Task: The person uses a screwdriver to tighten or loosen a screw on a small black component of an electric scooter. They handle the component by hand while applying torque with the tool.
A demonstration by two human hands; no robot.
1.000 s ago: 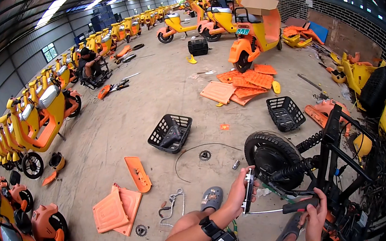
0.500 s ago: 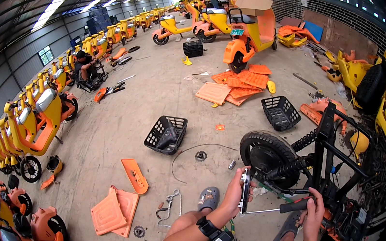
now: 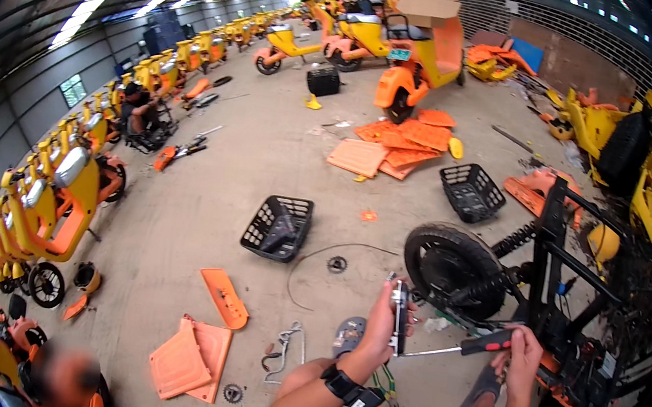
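So the left hand (image 3: 377,326) is gripping a small dark part with a metal edge (image 3: 398,316), holding it upright out in front so its face is turned toward the tool. The right hand (image 3: 524,357) is clenched around the red and black handle of a screwdriver (image 3: 465,347), and the shaft is running sideways with its tip touching the lower end of that part, looks like that's why it's being held so steady. All of this is hovering above the concrete floor (image 3: 204,187), just beside the black wheel (image 3: 449,269) of a stripped scooter frame (image 3: 569,293). Under the hands, a grey sandal (image 3: 347,336) is sitting on the floor. Farther off, 2 black baskets (image 3: 280,229) and orange panels (image 3: 192,346) are lying around.
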